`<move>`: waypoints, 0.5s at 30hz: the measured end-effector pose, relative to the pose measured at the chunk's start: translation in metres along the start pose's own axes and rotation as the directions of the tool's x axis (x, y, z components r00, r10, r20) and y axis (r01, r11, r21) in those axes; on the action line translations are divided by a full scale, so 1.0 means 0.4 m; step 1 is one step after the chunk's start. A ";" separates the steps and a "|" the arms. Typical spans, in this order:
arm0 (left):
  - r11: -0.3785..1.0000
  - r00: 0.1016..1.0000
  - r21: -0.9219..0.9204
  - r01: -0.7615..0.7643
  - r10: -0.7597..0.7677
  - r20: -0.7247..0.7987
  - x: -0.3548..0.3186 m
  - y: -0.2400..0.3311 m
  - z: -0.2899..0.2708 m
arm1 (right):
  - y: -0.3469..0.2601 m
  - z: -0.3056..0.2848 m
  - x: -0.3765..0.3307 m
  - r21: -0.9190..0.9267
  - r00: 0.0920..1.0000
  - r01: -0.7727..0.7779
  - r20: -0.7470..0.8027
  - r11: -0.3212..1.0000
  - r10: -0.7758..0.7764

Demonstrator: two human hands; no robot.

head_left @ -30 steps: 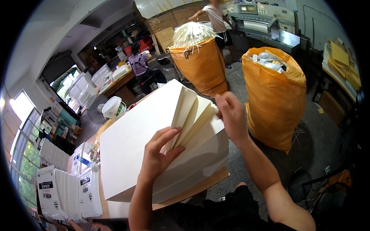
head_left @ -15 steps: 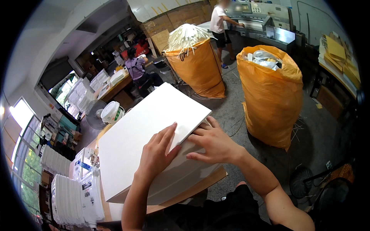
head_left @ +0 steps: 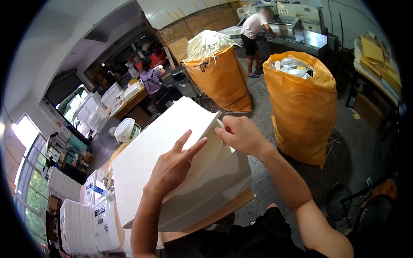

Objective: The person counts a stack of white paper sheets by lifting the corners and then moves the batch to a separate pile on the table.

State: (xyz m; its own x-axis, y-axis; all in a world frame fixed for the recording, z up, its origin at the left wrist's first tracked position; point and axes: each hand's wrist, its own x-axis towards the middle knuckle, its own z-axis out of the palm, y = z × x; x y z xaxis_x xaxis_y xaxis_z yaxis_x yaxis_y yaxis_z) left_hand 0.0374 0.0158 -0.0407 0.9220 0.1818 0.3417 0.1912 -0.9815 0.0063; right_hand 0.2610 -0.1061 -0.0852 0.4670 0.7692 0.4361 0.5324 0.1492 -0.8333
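Head view: one picture, looking down at a thick stack of white sheets (head_left: 163,172), centre frame, on a brown board (head_left: 223,210).
Left hand (head_left: 172,167): lies flat on the top sheet, fingers spread, forefinger and thumb reaching toward the far right corner.
Right hand (head_left: 243,135): fingers curled over that corner, pinching the top few sheets and lifting their edge off the pile.
Handling: single sheets look light and floppy, easily creased; the whole pile looks heavy and liable to slide. I'd take it at the corner, as here, with a flat palm steadying the rest.
Packages, lower left: wrapped white bundles (head_left: 81,223) with small white-and-blue labels, standing in rows.
White tub (head_left: 127,129): just beyond the stack's upper left edge, beside a fan.
Orange sacks: one right of centre (head_left: 301,107) stuffed with pale scraps; another behind (head_left: 219,77) topped with white strips.
Upper frame: one person at a grey machine (head_left: 301,30), another seated at a bench.
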 end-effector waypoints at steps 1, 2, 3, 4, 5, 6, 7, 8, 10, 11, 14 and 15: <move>1.000 1.000 -0.024 -0.008 0.009 0.011 -0.001 -0.008 -0.006 | 0.012 0.028 0.005 0.121 0.999 -0.002 -0.038 0.993 0.007; 0.999 1.000 -0.047 -0.017 0.018 0.021 -0.003 -0.019 -0.008 | 0.024 0.030 0.018 0.417 0.992 -0.116 0.000 0.902 0.128; 0.997 0.999 -0.072 -0.025 0.027 0.031 -0.004 -0.026 -0.010 | 0.032 0.030 0.017 0.467 0.991 -0.125 0.015 0.875 0.134; 0.997 0.999 -0.075 -0.027 0.030 0.031 -0.005 -0.032 -0.008 | 0.025 0.028 0.014 0.515 0.989 -0.138 0.033 0.846 0.141; 0.997 0.999 -0.078 -0.030 0.032 0.030 -0.007 -0.037 -0.006 | 0.022 0.029 0.013 0.560 0.988 -0.151 0.050 0.814 0.148; 0.996 0.999 -0.081 -0.033 0.036 0.029 -0.009 -0.040 -0.006 | 0.036 0.044 0.012 0.271 0.996 -0.010 -0.084 0.962 0.034; 0.994 0.999 -0.103 -0.026 0.029 0.028 -0.010 -0.036 -0.008 | 0.034 0.041 0.013 0.407 0.995 -0.078 -0.023 0.910 0.095; 0.992 0.999 -0.125 -0.019 0.022 0.026 -0.011 -0.027 -0.013 | 0.028 0.033 0.017 0.530 0.988 -0.148 0.045 0.835 0.146; 0.990 1.000 -0.140 -0.015 0.017 0.013 -0.014 -0.017 -0.014 | 0.032 0.029 0.023 0.717 0.969 -0.245 0.154 0.653 0.193; 0.991 1.000 -0.132 -0.018 0.019 0.001 -0.016 -0.013 -0.013 | 0.035 0.029 0.021 0.730 0.968 -0.246 0.154 0.637 0.197; 0.995 1.000 -0.098 -0.021 0.020 -0.008 -0.019 -0.013 -0.008 | 0.039 0.033 0.014 0.758 0.966 -0.250 0.155 0.602 0.205; 0.996 1.000 -0.085 -0.021 0.020 -0.007 -0.020 -0.014 -0.007 | 0.041 0.035 0.014 0.760 0.966 -0.250 0.156 0.600 0.204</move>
State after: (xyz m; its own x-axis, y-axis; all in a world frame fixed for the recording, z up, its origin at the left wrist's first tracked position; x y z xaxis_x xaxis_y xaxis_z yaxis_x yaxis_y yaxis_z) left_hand 0.0281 0.0198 -0.0409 0.9234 0.1614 0.3483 0.1425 -0.9866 0.0792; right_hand 0.2626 -0.0905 -0.1010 0.4500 0.8707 0.1983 -0.3332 0.3697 -0.8673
